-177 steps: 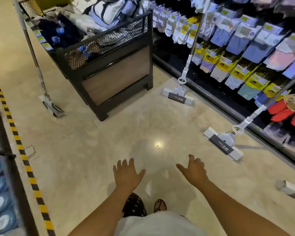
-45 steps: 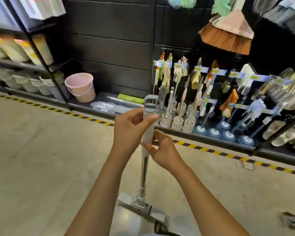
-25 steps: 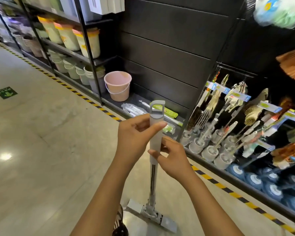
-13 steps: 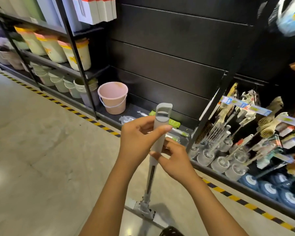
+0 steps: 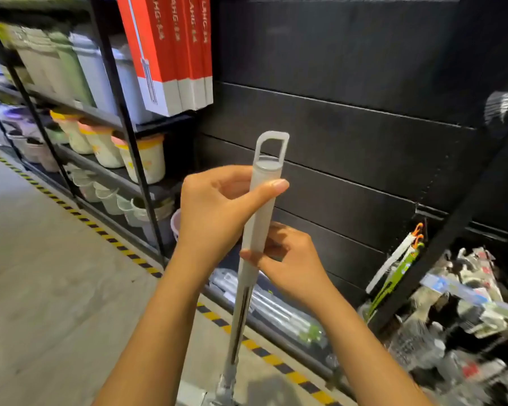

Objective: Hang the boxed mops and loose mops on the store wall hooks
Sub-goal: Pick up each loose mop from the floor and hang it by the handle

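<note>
The loose mop (image 5: 260, 212) is held nearly upright in front of the person, its pale grip leaning slightly right toward the top. Its hanging loop (image 5: 272, 146) shows against the black slatted wall panel (image 5: 364, 127). The left hand (image 5: 214, 209) wraps the grip just under the cap, fingers curled behind it and thumb laid across its front. The right hand (image 5: 294, 262) is lower, thumb and fingers pinching the bottom end of the grip, where the dark pole begins. The mop head (image 5: 192, 395) shows over the floor (image 5: 41, 303); whether it touches is unclear. Red-and-white boxed mops (image 5: 170, 51) stand at the right end of the rack's (image 5: 126, 136) upper shelf, with lidded bins (image 5: 147, 159) on the shelf below. A yellow-and-black tape line (image 5: 115, 244) runs along the rack's foot.
</note>
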The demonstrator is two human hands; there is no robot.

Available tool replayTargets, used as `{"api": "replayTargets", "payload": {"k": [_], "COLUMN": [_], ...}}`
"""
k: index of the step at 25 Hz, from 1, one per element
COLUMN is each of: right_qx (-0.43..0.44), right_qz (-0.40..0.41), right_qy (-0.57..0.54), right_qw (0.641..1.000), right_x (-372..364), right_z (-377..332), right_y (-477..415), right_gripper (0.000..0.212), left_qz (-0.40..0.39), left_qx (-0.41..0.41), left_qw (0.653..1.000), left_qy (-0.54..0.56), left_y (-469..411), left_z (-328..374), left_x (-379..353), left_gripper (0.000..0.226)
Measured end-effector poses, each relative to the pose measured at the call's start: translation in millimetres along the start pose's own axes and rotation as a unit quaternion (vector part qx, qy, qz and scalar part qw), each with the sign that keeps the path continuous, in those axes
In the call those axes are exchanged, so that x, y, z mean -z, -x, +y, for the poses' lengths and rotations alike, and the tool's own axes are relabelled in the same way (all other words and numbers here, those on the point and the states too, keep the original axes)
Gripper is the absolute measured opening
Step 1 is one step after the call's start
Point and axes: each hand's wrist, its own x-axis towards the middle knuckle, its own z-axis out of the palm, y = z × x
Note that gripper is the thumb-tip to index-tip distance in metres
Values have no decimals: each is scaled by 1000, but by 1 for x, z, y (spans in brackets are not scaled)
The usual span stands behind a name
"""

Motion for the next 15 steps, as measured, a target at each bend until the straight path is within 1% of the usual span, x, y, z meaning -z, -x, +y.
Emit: {"api": "replayTargets", "payload": {"k": [3, 5, 7, 8, 10, 12, 15], "right_qx": [59, 94, 124, 136, 158, 175, 206], "right_qz": [4, 7, 9, 13, 27, 41, 84], "right_qy": [14, 15, 15, 12, -6, -11, -7], "right_qw": [998, 995, 992, 991, 987, 984, 975], "right_x": [36, 61, 88, 100, 124, 142, 168], "right_z": [-18, -30, -48, -57, -76, -93, -114], "right_y": [-60, -96, -134, -152, -187, -216, -264], "right_gripper": [17, 14, 18, 22, 22, 17, 7], "left_qz": [13, 23, 23, 18, 2, -19, -58], "left_qx": [-42, -70, -94, -101, -111, -115, -122], "left_qw": [999, 997, 995, 994, 993, 992, 988], "left_qy": [21, 26, 34, 36, 42, 55, 77], "left_y": [-64, -104, -146, -167, -211, -249, -307], "left_z": [16, 30, 43, 51, 68, 82, 96], "left_x": [-22, -36, -50, -57, -67, -74, -85], "left_gripper": [13, 16, 20, 22, 25, 28, 39]}}
